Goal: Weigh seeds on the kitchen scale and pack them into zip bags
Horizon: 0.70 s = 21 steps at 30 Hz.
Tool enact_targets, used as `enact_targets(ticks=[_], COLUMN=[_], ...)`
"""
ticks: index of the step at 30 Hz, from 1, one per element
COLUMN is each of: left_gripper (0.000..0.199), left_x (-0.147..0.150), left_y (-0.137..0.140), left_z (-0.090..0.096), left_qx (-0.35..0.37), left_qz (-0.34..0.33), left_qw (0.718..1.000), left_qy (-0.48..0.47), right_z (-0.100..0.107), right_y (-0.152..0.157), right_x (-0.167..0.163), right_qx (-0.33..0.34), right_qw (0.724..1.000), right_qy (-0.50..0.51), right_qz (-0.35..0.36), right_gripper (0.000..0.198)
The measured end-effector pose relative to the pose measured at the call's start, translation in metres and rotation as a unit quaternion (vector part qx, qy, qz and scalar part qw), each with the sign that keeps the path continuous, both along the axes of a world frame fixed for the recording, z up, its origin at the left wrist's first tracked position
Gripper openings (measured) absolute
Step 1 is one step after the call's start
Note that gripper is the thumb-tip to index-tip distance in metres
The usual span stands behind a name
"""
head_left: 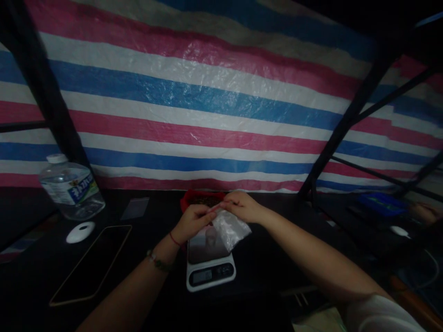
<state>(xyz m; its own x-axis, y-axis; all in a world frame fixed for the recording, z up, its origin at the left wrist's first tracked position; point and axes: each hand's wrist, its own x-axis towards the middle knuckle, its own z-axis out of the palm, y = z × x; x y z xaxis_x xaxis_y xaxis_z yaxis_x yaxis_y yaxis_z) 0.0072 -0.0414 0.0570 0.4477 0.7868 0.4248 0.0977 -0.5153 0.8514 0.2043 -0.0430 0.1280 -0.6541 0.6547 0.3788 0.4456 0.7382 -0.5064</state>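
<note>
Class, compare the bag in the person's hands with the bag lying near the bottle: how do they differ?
The held bag is pinched by the left hand and right hand, while the flat bag lies untouched on the table. The held bag is crumpled and glinting; the flat bag looks smooth and dull. Both look like see-through plastic.

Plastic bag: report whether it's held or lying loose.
Held: left hand and right hand pinch the plastic bag along its red edge.
</note>
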Motion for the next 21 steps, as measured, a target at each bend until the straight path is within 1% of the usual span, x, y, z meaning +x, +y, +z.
enact_targets(ticks=[2,4,7,8,10,12,13,15,18,21], left_gripper=[0.047,0.049,0.049,0.049,0.049,0.049,0.049,0.049,0.045,0.045], left_x=[0.002,0.007,0.014,0.017,0.021,0.027,0.03,0.036,0.046,0.057], left_y=[-0.012,-0.025,-0.045,-0.051,-0.064,-0.076,-0.081,-0.092,-0.105,-0.113], left_z=[0.015,0.028,0.042,0.046,0.049,0.05,0.05,0.049,0.047,0.046], left_qx=[0.038,0.101,0.164,0.171,0.171,0.162,0.156,0.137,0.111,0.098], left_qz=[-0.02,-0.024,-0.083,-0.106,-0.15,-0.186,-0.202,-0.223,-0.234,-0.255], left_qw=[0.998,0.993,0.979,0.974,0.967,0.96,0.957,0.954,0.951,0.944], left_qy=[0.036,0.058,0.092,0.101,0.117,0.132,0.138,0.148,0.167,0.185], right_z=[-0.008,-0.015,-0.022,-0.023,-0.025,-0.027,-0.028,-0.029,-0.031,-0.034], right_y=[-0.015,-0.03,-0.054,-0.062,-0.079,-0.097,-0.106,-0.125,-0.146,-0.161], right_x=[0.008,0.015,0.024,0.026,0.031,0.034,0.036,0.038,0.044,0.05], right_qx=[-0.042,-0.106,-0.207,-0.229,-0.251,-0.245,-0.227,-0.167,-0.084,-0.058], right_qw=[0.997,0.985,0.963,0.957,0.953,0.957,0.963,0.977,0.99,0.992], right_qy=[0.061,0.125,0.175,0.178,0.169,0.155,0.146,0.132,0.116,0.111], right_qz=[-0.039,-0.044,0.003,0.017,0.029,0.025,0.021,0.014,0.013,0.005], right_gripper=[0.044,0.049,0.049,0.048,0.045,0.045,0.046,0.046,0.045,0.044])
